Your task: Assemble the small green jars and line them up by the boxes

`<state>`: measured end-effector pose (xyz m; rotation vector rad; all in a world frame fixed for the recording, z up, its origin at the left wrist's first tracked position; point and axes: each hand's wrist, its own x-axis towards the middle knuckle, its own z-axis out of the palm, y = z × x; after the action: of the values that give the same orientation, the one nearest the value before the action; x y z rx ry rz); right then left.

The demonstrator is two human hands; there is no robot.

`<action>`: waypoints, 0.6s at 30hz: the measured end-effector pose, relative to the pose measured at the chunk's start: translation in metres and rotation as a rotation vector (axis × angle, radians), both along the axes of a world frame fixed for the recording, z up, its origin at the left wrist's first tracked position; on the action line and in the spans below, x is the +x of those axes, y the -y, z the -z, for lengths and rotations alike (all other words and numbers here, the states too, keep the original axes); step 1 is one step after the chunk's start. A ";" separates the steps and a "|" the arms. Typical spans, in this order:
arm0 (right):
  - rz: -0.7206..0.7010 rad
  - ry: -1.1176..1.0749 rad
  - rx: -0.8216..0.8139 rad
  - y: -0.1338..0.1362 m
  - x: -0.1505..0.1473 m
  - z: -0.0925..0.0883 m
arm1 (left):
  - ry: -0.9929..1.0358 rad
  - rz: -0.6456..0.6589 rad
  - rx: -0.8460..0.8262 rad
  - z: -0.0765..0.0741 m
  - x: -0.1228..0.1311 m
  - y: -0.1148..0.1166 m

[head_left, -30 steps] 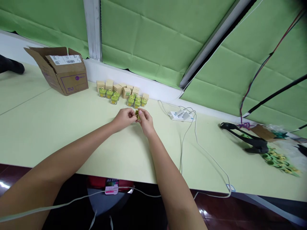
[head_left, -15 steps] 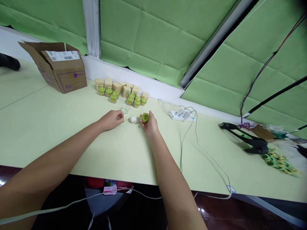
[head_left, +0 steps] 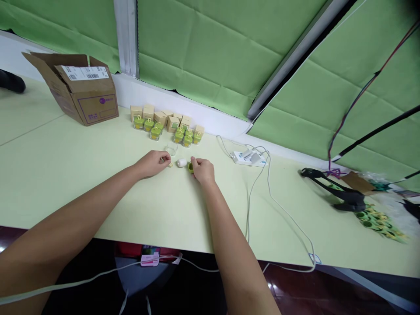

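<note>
On the right hand (head_left: pixel 202 169), fingers curl down over the green cap (head_left: pixel 190 168), gripping it low on the table (head_left: pixel 98 175). The left hand (head_left: pixel 152 162) is loosely curled, fingertips at a tiny tan piece (head_left: pixel 170 165); whether it grips is unclear. A white plug (head_left: pixel 181 163) lies between the hands, with little green jars (head_left: pixel 157 130) lined up behind.

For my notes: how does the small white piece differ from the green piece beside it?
The white piece is white; the green piece is bright green. The white piece lies fully in view; the green piece is mostly hidden under the right hand. That hand grips the green piece, while the white piece seems free. Both are small and rest on the table.
</note>
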<state>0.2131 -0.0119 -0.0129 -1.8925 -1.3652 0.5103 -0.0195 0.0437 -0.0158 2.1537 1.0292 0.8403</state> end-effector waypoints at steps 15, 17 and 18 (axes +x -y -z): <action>-0.163 -0.049 0.333 0.009 -0.016 -0.016 | 0.327 -0.025 -0.339 -0.003 0.009 0.000; -0.265 -0.085 0.333 0.011 -0.023 -0.017 | 0.351 -0.023 -0.385 -0.005 0.011 0.003; -0.304 -0.094 0.324 0.012 -0.026 -0.017 | 0.365 -0.015 -0.393 -0.006 0.012 0.004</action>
<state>0.1866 -0.0242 0.0038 -1.3946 -1.5771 0.4846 -0.0074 0.0393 -0.0103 1.5962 0.9310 0.9098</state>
